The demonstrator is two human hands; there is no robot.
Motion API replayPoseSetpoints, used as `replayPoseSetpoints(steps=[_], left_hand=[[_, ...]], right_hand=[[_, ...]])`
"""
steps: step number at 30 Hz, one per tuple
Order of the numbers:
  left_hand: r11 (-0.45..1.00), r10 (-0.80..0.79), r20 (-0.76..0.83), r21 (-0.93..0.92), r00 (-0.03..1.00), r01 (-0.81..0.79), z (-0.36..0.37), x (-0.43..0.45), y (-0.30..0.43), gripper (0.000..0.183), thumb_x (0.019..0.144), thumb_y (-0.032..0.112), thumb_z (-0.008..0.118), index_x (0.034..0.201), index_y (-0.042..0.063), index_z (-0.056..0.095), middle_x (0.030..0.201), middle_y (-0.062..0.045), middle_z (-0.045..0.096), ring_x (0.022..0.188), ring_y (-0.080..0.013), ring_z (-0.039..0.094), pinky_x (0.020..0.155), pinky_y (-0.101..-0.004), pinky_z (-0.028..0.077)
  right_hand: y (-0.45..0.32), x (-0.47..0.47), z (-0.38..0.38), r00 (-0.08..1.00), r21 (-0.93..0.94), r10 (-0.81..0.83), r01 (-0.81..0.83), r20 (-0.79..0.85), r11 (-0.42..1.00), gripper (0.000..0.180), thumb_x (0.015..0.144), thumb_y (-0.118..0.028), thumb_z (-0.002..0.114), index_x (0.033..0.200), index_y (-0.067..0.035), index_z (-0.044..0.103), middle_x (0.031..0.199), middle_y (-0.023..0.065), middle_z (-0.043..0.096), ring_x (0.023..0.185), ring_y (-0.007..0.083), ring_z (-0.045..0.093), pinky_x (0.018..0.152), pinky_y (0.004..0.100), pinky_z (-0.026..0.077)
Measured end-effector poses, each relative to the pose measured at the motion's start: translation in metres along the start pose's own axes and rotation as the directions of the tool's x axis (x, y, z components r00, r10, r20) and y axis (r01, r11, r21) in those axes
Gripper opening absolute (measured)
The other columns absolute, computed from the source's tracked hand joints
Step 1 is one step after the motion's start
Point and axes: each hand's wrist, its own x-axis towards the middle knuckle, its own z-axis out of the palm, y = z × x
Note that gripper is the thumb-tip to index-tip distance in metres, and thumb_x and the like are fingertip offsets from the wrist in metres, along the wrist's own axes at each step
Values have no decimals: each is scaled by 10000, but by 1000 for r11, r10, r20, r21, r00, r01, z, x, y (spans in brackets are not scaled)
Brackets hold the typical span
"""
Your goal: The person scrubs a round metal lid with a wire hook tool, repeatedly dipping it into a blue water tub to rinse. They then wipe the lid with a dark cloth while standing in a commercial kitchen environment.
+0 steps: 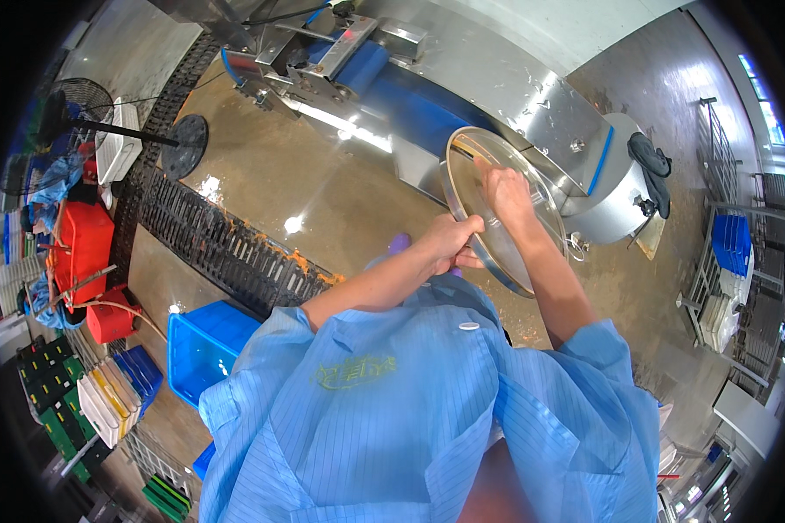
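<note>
A round, shallow, metal-rimmed disc (549, 242), which may be a lid or a sieve, is held tilted in front of me. My left hand (448, 240) grips its near left rim, thumb over the edge and fingers beneath. Against the inner face lies my right hand (507, 189), its index finger pointing toward the far rim and the other fingers curled. Whether it holds anything is hidden. Just beyond the disc runs a blue conveyor belt (425, 108) in a stainless steel machine (497, 85).
Left of me stands a blue plastic bin (199, 356), near a black slotted drain grate (216, 235) with orange scraps. A pedestal fan's round base (186, 147) is farther off. At right, dark gloves or cloth (651, 163) hang on a steel drum (605, 212).
</note>
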Motion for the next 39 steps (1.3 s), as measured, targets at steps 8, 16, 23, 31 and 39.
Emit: replayPoseSetpoints(steps=[8,16,23,31,39], left_hand=[[1000,-4,-29,-29,1000,4,-12,0,-7,256,796,106,520,965,-85,503,855,-172,566,682,-251,621,608,-365,562],[999,12,-114,-34,993,-16,-5,-8,-15,171,787,84,518,896,-44,548,752,-119,566,612,-214,592,540,-345,535],[1000,2,-125,-29,992,-6,-7,-8,-17,218,781,79,528,951,-55,549,813,-136,592,659,-222,613,582,-355,560],[997,7,-124,76,992,2,-12,-2,-19,248,813,82,505,1025,-45,532,902,-145,600,718,-233,632,604,-354,575],[999,-13,-123,36,992,18,-12,-4,-21,233,822,66,494,1030,-34,526,901,-143,597,716,-229,630,613,-362,579]], right_hand=[[5,-2,-11,995,-82,82,-87,-60,993,302,897,-216,380,926,-128,667,829,165,646,760,360,618,718,444,487],[17,16,9,996,-76,33,-39,-80,996,354,915,-245,363,839,-108,680,815,147,650,760,347,622,720,438,488],[33,18,8,998,-251,34,-18,58,968,321,907,-218,378,847,-87,665,855,130,659,790,313,638,757,396,503],[7,17,-9,988,-223,-120,97,-94,970,309,805,-105,469,1036,-169,665,758,155,644,670,323,634,631,405,519],[5,17,-1,992,-137,-73,58,-104,989,333,797,-83,484,1070,-168,656,742,160,641,669,320,639,609,410,516]])
